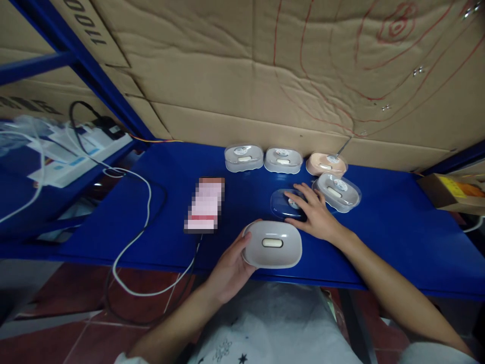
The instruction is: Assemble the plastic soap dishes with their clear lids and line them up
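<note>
My left hand grips the left end of a shallow grey oval dish, thumb over its rim, at the table's front edge. A cream pill-shaped piece sits in the middle of the dish. My right hand is spread over a clear plastic lid with a round white sticker, which lies on the table just behind the dish. Its fingertips reach over the lid's right part; whether they press on it I cannot tell. Beside that hand stands a lidded grey dish.
Along the back stand two lidded grey dishes, a left one and a middle one, and a lidded peach dish. A phone with a cable lies left on the blue table. Cardboard walls the back; an open box stands right.
</note>
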Demonstrator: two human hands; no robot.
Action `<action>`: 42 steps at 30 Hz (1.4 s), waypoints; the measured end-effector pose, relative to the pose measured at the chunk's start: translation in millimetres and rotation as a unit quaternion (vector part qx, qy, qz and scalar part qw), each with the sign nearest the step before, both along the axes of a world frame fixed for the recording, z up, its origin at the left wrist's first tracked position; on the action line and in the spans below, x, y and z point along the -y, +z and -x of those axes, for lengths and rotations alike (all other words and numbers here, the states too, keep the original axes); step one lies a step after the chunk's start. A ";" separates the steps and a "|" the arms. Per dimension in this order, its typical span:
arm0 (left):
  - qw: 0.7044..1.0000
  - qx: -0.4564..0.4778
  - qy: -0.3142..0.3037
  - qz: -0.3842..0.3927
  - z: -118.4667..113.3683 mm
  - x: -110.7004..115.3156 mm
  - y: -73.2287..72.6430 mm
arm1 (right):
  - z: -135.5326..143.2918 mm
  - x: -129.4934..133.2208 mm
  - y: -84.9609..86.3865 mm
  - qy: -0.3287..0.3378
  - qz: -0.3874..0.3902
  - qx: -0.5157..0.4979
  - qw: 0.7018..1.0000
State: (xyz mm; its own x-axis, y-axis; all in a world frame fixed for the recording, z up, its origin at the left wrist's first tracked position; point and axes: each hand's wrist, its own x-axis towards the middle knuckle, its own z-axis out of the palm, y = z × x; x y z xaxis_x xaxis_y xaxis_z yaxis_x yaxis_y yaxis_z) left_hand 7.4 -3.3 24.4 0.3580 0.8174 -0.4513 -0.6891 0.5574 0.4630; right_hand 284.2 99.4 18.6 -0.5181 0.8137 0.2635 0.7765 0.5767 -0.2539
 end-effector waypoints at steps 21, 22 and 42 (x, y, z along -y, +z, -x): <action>0.998 0.049 0.032 -0.017 -7.4 -1.1 -5.5 | 41.7 62.4 24.8 0.169 -0.003 -0.080 0.982; 0.998 0.050 0.034 -0.010 -7.2 -1.3 -5.2 | 42.4 62.4 24.8 0.171 -0.015 -0.071 0.983; 0.997 0.005 0.058 -0.041 -4.5 2.5 -4.9 | 41.3 64.4 16.3 0.202 -0.059 -0.005 0.978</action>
State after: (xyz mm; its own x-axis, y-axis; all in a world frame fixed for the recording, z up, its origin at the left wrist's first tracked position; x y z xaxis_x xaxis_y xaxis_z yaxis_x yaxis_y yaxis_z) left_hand 11.9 -5.8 19.5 0.2634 0.8874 -0.3783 -0.7514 0.4347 0.4964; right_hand 242.9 35.0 34.9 -0.7880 0.5068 0.3495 0.4768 0.8616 -0.1743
